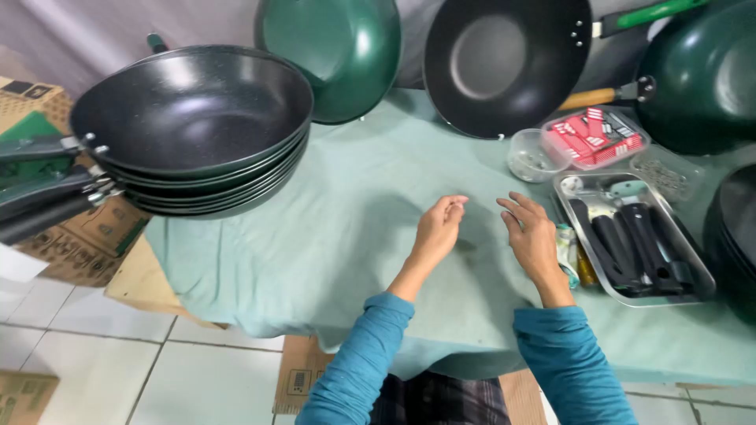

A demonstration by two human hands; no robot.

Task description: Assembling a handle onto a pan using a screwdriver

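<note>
Packages and labels as I see them from the head view: a clear plastic tray (596,138) at the far right of the green cloth, filled with small red packets bearing white label patches, just beyond the steel tray. A brown cardboard box (79,236) at the left, under the stacked woks' handles, with dark printed marks on its side; a second brown box corner (27,98) above it, carrying a dark label. A flat cardboard piece (299,382) on the tiled floor below the table edge, with a small printed symbol block. Another carton corner (16,397) at bottom left. No screens or signs.
</note>
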